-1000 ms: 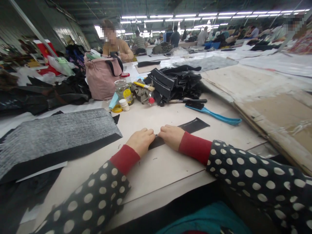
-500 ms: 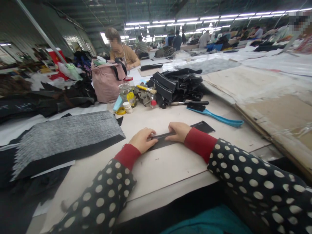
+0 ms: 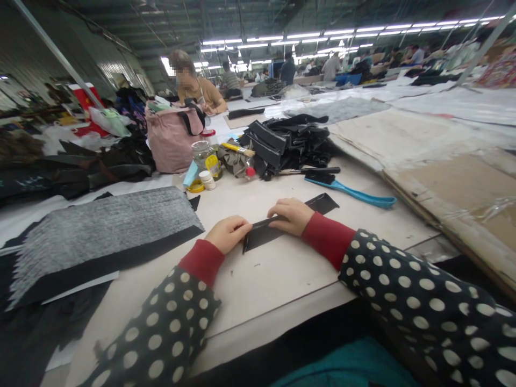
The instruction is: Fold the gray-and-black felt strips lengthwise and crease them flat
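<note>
A black fabric strip (image 3: 264, 235) lies slanted on the pale board, its upper long edge folded over. At its left end my left hand (image 3: 228, 233) pinches the edge between thumb and fingers. My right hand (image 3: 291, 216) is closed on the same folded edge near the middle, with part of the strip hidden beneath it. The strip's far end shows beyond my right wrist. Behind my hands lie a blue-handled brush (image 3: 355, 192) and a pile of black pieces (image 3: 282, 142).
Left of my hands is a stack of grey and black fabric (image 3: 116, 217). A glass jar (image 3: 207, 161), a white bottle (image 3: 207, 180) and a pink bag (image 3: 171, 137) stand behind. Cardboard sheets (image 3: 451, 177) lie at right. A person (image 3: 201, 91) sits across the table.
My left hand has shifted left to the strip's end, uncovering its lower left corner. My right hand's fingers have moved a little along the folded edge. The view has shifted slightly.
</note>
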A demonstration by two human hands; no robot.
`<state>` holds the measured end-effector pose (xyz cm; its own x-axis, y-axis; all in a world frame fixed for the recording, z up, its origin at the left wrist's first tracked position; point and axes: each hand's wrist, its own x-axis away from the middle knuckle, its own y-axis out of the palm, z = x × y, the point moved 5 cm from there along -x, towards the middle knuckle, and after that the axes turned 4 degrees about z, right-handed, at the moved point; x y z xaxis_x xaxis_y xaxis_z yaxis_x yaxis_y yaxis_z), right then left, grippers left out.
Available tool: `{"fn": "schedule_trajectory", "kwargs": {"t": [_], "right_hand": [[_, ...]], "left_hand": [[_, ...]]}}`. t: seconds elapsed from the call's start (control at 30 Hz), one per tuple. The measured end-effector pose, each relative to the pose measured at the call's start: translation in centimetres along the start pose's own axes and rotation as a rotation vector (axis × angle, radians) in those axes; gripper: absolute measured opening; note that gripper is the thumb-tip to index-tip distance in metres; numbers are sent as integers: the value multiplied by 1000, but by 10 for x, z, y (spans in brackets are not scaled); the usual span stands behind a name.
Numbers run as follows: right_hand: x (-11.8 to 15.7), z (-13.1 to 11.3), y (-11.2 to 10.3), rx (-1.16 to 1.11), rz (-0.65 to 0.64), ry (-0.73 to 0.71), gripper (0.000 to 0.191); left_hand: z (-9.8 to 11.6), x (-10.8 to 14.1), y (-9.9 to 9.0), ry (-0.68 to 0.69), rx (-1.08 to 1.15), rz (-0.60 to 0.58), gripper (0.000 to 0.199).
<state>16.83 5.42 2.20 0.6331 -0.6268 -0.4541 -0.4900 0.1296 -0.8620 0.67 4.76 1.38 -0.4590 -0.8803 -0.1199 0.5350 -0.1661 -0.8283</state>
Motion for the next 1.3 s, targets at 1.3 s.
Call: {"fn": "schedule_trajectory", "kwargs": {"t": [1.3], "right_hand": [[-87, 90, -147, 205, 251, 459, 28]], "left_hand": [[-81, -6, -20, -457, 441, 591, 63]]}}
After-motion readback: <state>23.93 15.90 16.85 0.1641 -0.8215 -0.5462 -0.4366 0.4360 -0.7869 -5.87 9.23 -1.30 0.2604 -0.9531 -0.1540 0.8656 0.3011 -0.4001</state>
